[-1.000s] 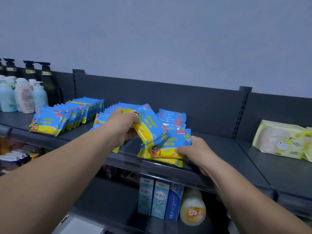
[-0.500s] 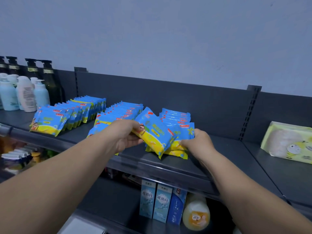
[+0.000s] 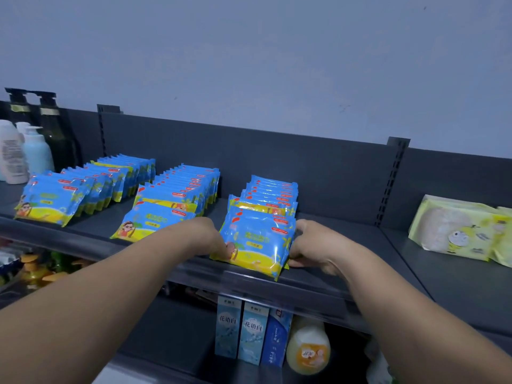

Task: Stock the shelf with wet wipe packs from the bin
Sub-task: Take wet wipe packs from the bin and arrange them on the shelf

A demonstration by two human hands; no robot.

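At the far left of the shelf stand several pump bottles, dark ones behind pale ones. Next to them a left row of blue and yellow wet wipe packs leans back toward the rear panel, and a middle row stands just beside it. The left hand reaches in past the middle row, its fingers curled onto the left edge of the front pack. That pack leans at the shelf's front lip, heading a shorter right row. The right hand grips the pack's right edge with bent fingers. Well apart, at the far right, lie pale green packs. Below the shelf stand blue boxes and a yellow bottle.
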